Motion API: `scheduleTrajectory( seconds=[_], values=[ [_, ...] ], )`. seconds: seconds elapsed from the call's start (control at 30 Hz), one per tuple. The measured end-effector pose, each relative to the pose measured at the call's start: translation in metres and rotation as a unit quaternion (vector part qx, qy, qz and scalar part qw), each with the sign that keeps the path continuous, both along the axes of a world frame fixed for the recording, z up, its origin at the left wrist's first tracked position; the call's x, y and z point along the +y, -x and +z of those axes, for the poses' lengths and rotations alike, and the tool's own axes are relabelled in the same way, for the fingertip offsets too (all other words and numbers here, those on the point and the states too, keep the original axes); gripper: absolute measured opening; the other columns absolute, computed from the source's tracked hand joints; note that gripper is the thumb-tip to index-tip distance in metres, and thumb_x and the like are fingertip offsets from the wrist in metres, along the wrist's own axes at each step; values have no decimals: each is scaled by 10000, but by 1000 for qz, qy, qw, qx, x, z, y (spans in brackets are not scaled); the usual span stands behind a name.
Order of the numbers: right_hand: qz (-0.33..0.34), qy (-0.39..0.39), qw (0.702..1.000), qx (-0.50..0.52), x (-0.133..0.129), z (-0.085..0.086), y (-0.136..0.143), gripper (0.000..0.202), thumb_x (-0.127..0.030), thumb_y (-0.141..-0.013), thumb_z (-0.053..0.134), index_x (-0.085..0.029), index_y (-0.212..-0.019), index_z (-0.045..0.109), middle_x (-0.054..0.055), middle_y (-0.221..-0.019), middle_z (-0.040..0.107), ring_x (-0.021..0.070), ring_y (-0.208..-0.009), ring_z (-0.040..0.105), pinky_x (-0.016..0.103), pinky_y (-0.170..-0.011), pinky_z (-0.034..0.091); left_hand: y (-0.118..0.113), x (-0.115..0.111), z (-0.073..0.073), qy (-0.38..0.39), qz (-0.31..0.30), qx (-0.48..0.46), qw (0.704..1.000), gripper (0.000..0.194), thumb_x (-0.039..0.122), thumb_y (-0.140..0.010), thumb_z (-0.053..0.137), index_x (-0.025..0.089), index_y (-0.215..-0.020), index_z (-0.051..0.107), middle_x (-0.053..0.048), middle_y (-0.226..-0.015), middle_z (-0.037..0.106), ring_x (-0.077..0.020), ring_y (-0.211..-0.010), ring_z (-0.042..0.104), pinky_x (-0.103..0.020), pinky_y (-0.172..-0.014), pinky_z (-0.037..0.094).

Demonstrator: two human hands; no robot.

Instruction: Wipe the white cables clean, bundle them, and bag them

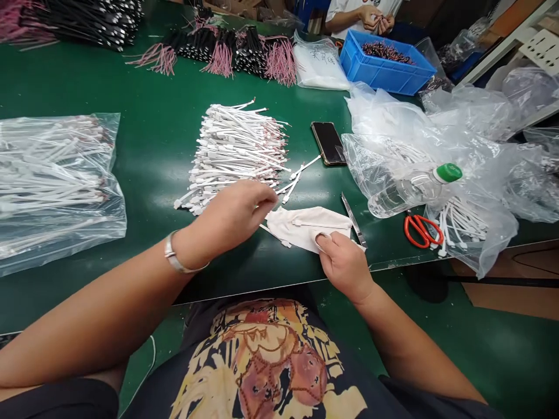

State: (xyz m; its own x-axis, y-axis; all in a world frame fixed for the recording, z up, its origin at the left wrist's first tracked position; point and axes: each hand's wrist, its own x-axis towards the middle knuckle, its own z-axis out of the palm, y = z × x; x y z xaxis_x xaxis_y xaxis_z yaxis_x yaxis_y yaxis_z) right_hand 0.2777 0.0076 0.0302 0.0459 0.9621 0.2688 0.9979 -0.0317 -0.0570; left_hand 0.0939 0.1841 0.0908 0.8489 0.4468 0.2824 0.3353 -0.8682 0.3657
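My left hand (pixel 238 212) is over the table at the lower right of a pile of short white cables (pixel 240 154). Its fingers are curled together, and anything in them is hidden. A single white cable (pixel 277 235) lies just below those fingertips. To the right, my right hand (pixel 345 262) is closed on the near edge of a white cloth (pixel 305 216), thumb on top. Another thin white cable rests across the cloth. Several loose white cables (pixel 297 181) lie between the pile and the cloth. Tweezers (pixel 353 221) sit at the cloth's right side.
A phone (pixel 327 142) lies behind the cloth. Rightward are a green-capped bottle (pixel 410 189), red-handled scissors (pixel 423 231) and bags of cables. A filled clear bag (pixel 56 186) lies at left. Behind are black-and-pink wire bundles (pixel 222 52), a blue bin (pixel 388 73) and another person's hands (pixel 376 20).
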Motion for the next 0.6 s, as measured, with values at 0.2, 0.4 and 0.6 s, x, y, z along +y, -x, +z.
scheduleTrajectory(
  seconds=[0.2, 0.4, 0.6],
  values=[
    [-12, -2, 1000, 20, -2, -1, -1, 289, -180, -873, 435, -207, -1081, 634, 25, -719, 475, 170, -705, 436, 287, -625, 297, 7, -39, 14, -78, -190, 182, 961, 136, 138, -841, 479, 173, -755, 579, -55, -725, 597, -198, -694, 518, -336, -629, 368],
    [-9, -14, 999, 33, -3, -2, -2, 269, -219, -892, 432, -203, -1064, 638, 31, -722, 491, 172, -710, 445, 283, -634, 300, -7, -65, -12, -168, -210, 218, 938, 140, 105, -839, 456, 126, -885, 587, -98, -802, 582, -238, -737, 526, -359, -600, 379],
    [-11, -4, 999, 32, -3, -3, -2, 272, -214, -893, 425, -195, -1065, 634, 34, -738, 506, 173, -726, 458, 277, -641, 308, -2, -71, -15, -175, -180, 247, 936, 138, 78, -806, 472, 134, -860, 586, -97, -788, 563, -243, -697, 528, -343, -529, 368]
  ],
)
